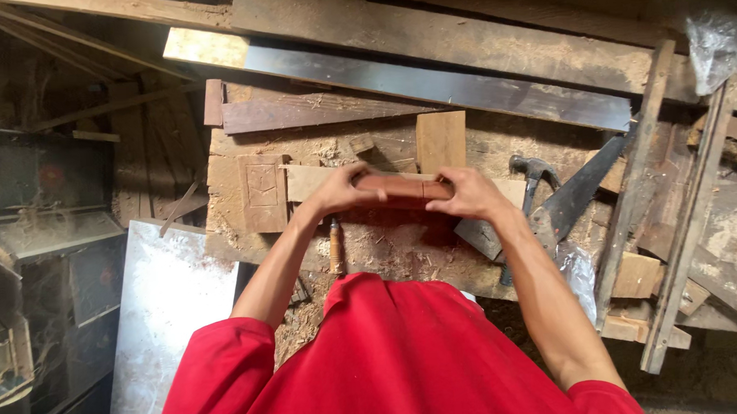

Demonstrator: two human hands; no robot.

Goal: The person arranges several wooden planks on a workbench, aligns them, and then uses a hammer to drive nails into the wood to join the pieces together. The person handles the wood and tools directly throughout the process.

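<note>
From the head camera, you have a short reddish block of wood (402,187) held up between both hands, just above the middle of the frame and over the sawdust-covered workbench (402,247). Your left hand (341,192) is closed around the block's end at 9 o'clock, fingers curled over the top; your right hand (468,193) is closed on the end at 3 o'clock in the same way. Gripping both ends leaves the middle of the block bare and in your line of sight, and keeps it level. Whether the block rests on the bench or is lifted just clear of it cannot be told.

At 6 o'clock of the block, a chisel with a wooden handle (336,247) lies on the bench, close under your left wrist where it is easy to pick up. At 9 o'clock sits a small carved wooden panel (262,190), laid flat. At 3 o'clock a hammer (534,173) and a handsaw (566,198) lie just beyond your right hand, out of the working patch. At 12 o'clock a long dark plank (429,82) lies across the back of the bench, with a short upright offcut (441,139) just below it.
</note>
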